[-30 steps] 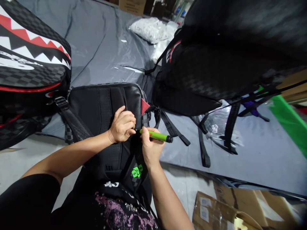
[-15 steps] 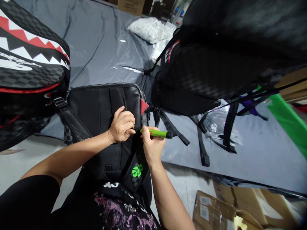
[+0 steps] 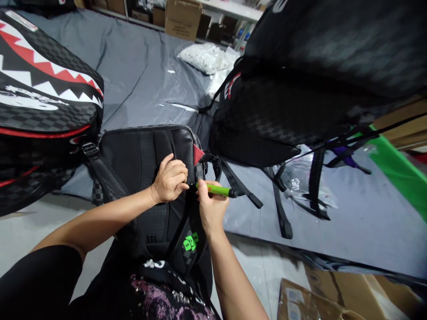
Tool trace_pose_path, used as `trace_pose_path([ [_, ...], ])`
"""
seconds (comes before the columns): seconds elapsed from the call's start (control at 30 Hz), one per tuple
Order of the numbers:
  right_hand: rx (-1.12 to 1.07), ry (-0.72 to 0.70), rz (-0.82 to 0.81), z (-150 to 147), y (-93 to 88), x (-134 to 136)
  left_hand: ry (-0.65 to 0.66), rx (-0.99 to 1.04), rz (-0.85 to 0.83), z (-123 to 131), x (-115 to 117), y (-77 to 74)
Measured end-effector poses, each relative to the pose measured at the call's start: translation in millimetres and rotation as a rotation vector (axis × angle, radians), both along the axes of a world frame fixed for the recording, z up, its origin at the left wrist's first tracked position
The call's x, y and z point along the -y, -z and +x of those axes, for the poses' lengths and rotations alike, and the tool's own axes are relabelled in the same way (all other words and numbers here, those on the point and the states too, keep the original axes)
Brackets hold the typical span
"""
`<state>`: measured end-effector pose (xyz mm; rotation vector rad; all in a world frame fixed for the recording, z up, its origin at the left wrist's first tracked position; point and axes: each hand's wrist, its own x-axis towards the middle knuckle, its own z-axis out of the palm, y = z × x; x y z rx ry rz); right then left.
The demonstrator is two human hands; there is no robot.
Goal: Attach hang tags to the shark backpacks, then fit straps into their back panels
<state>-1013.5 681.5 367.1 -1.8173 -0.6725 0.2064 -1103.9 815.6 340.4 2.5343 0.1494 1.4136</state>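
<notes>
A black backpack (image 3: pixel 126 153) lies with its padded back and straps facing up, partly over the table edge and against my body. My left hand (image 3: pixel 169 178) rests on it with curled fingers, thumb and fingertips pinched at a dark part too small to make out. In my right hand (image 3: pixel 212 202) is a green marker (image 3: pixel 216 190), its black end pointing right and its tip toward my left thumb. A red triangle (image 3: pixel 198 154) sits at the backpack's upper right edge, and green patches (image 3: pixel 191 242) show on its lower side.
A shark-mouth backpack (image 3: pixel 46 98) stands at the left, a large black backpack (image 3: pixel 267 115) at the right. White filled bags (image 3: pixel 208 58) lie at the back of the grey-covered table (image 3: pixel 133 66). Cardboard boxes (image 3: pixel 347 289) are at the lower right, a green panel (image 3: pixel 396 164) at the far right.
The view has tilted up a little, so things sit lower in it and more of the back shelf shows. Both hands keep nearly the same pose on the backpack.
</notes>
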Motion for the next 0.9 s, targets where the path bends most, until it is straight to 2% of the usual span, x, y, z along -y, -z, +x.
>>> trace_pose_path([
  [0.07, 0.026, -0.057, -0.013, 2, -1.8, 3, 0.006, -0.065, 0.099, 0, -9, -7.9],
  [0.13, 0.04, -0.108, -0.039, 5, -4.8, 8, 0.058, -0.195, 0.299, 3, -25, -20.4],
  [0.23, 0.034, -0.111, -0.015, 2, -9.2, 19, 0.137, -0.391, 0.564, 12, -51, -43.0],
  [0.3, -0.013, -0.172, 0.013, -11, -9.8, 27, 0.129, -0.459, 0.636, 17, -63, -57.6],
  [0.37, -0.075, -0.274, 0.02, -33, -7.4, 36, 0.097, -0.463, 0.669, 14, -64, -71.8],
  [0.43, -0.027, -0.356, 0.068, -57, -3.0, 44, 0.052, -0.404, 0.696, 1, -54, -88.3],
  [0.53, 0.366, -0.38, 0.256, -78, -2.2, 62, -0.064, -0.276, 0.745, -37, -23, -120.4],
  [0.6, 0.702, -0.369, 0.35, -74, -11.1, 79, -0.166, -0.195, 0.759, -64, 4, -143.1],
  [0.67, 0.972, -0.348, 0.392, -56, -25.0, 98, -0.269, -0.119, 0.713, -81, 32, -158.0],
  [0.7, 1.064, -0.357, 0.391, -44, -31.6, 106, -0.32, -0.101, 0.658, -85, 46, -159.7],
  [0.77, 1.192, -0.35, 0.373, -19, -39.2, 119, -0.412, -0.134, 0.496, -81, 73, -149.5],
  [0.83, 1.267, -0.303, 0.282, 0, -37.1, 126, -0.457, -0.247, 0.312, -68, 96, -126.2],
  [0.9, 1.254, -0.243, 0.166, 11, -27.3, 129, -0.385, -0.399, 0.205, -53, 108, -103.0],
])
